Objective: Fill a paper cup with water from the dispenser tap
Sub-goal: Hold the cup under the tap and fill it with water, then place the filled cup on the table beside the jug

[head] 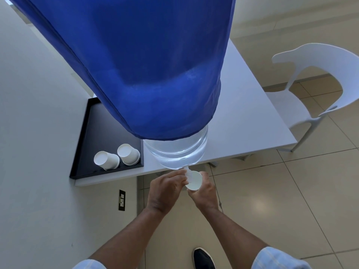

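A large clear water bottle (175,152) under a blue cloth cover (136,65) stands at the front edge of a white table (242,117). Its small white tap (187,171) sticks out past the table edge. My right hand (204,191) holds a white paper cup (194,180) upright directly under the tap, fingers wrapped around it. My left hand (165,188) is closed on the tap from the left. Whether water is flowing cannot be seen.
A black tray (91,133) on the table's left holds two white paper cups (118,157) turned upside down. A white plastic chair (310,94) stands right of the table. A wall socket (122,199) is below the table. My dark shoe (204,259) rests on the tiled floor.
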A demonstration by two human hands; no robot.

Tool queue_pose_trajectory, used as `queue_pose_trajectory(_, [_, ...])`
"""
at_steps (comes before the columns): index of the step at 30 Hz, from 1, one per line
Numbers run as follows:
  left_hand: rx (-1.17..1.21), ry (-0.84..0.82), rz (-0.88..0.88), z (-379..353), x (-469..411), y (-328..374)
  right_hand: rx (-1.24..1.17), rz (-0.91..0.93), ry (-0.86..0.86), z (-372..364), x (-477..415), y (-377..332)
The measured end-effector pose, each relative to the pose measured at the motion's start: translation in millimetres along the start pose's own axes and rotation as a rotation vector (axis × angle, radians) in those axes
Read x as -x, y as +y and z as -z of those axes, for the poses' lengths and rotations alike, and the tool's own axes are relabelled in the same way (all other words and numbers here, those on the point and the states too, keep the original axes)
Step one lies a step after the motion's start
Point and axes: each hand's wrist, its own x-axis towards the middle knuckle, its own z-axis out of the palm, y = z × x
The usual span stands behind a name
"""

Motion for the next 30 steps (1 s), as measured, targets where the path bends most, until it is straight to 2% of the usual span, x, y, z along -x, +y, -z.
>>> queue_pose_trajectory(13, [0.110,-0.114,0.139,4,-6,10,-0.021,-0.067,0.040,9,0,8])
queue_pose_trajectory(23, [0.098,-0.146,0.198,6,-6,15,-0.049,-0.082,0.146,55,-1,6])
queue_pose_trajectory(30, [0.117,-0.167,0.256,9,-4,20,-0.048,-0.056,0.284,99,-23,-3])
